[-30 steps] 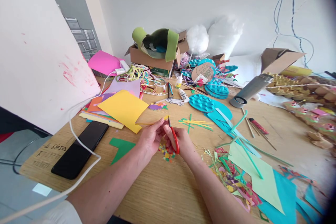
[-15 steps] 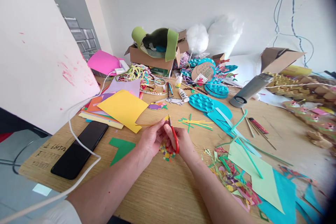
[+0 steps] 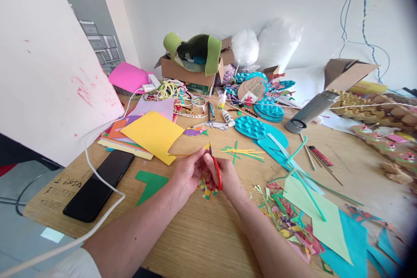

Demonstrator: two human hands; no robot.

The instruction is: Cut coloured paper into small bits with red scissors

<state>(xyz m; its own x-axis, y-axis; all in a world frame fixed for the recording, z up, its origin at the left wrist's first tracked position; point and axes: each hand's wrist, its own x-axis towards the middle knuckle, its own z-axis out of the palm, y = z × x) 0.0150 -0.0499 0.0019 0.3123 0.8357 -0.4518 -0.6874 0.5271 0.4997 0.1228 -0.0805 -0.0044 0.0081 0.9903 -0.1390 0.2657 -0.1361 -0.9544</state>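
My right hand (image 3: 225,173) is closed round the red-handled scissors (image 3: 217,174), whose dark blades point away from me. Between the fingers of my left hand (image 3: 189,169) is a narrow yellow paper strip (image 3: 180,155); its tip shows beside the blades. Both hands meet over a small heap of coloured paper dots (image 3: 207,191). Just beyond my right hand lie several yellow and green paper strips (image 3: 244,152). A yellow sheet (image 3: 153,132) rests on a paper stack to the left, and a green paper piece (image 3: 151,186) lies by my left forearm.
A black phone (image 3: 99,186) with a white cable (image 3: 104,182) across it lies left. Paper scraps (image 3: 286,217) and light green paper (image 3: 321,208) spread at right. Farther back are a steel flask (image 3: 311,111), glue bottles (image 3: 228,118) and a cardboard box (image 3: 185,73).
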